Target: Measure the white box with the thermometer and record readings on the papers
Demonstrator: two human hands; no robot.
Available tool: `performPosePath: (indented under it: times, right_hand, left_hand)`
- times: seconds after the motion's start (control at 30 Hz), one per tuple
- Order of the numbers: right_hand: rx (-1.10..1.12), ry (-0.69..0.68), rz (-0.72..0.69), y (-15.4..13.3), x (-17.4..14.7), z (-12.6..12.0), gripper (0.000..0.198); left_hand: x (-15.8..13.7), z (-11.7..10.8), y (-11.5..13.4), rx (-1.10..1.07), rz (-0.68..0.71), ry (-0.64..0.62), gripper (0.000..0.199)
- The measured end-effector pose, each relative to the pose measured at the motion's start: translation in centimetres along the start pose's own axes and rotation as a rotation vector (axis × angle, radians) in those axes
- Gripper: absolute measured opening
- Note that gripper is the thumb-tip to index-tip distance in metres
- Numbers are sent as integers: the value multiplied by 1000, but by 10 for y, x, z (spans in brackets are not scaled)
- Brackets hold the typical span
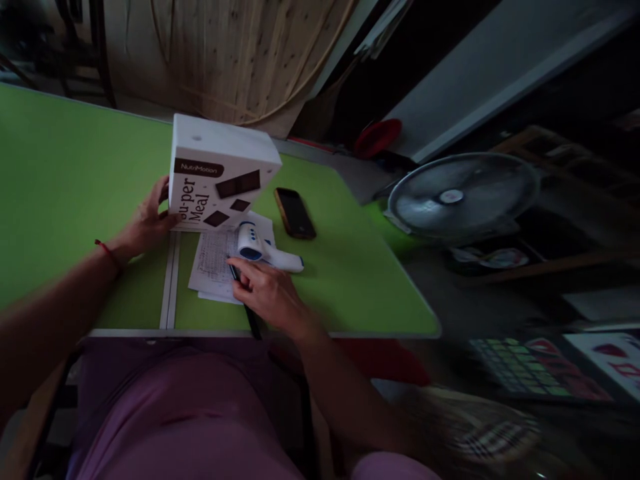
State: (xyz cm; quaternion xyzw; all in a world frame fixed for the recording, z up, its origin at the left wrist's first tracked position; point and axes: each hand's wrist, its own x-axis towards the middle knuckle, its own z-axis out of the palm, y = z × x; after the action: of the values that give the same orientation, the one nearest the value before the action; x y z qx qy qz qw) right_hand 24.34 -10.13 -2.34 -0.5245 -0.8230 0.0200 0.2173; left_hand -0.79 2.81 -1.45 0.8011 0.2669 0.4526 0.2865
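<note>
My left hand (153, 212) is closed on the lower left edge of a white box (225, 180) printed "NutriMotion" and "Meal". The box stands upright on the green table (350, 287), its front turned toward me. Beneath and in front of it lie sheets of paper (213, 270) covered in small writing. My right hand (267, 293), fingers curled, rests over the sheets and grips a dark pen (253, 322); part of the pen is hidden by the fingers. Just beyond that hand lies a white and blue infrared thermometer (267, 252) on its side, partly over the paper.
A phone (296, 213) in a brown-edged case lies to the right of the box. Past the table's right edge stands a large fan (463, 195). A red round thing (379, 137) is behind it, and a wooden panel (250, 53) leans at the back.
</note>
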Motion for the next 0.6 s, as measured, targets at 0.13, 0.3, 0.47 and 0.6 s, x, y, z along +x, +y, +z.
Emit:
performPosePath:
  times: [0.13,0.3,0.47,0.6]
  right_hand:
    - [245,46,-68,10,-4,-5,33]
    - [524,224,32,23,-14,-6,32]
    - [796,595,170,16,-15,1,16]
    - [934,567,222,5,-12,-1,36]
  left_hand:
    - [0,-2,-2,15,0,-73,49]
    - [-6,-2,14,441,77,240,56]
    - [-18,17,51,538,350,107,17]
    - [-31,42,65,592,400,-299,15]
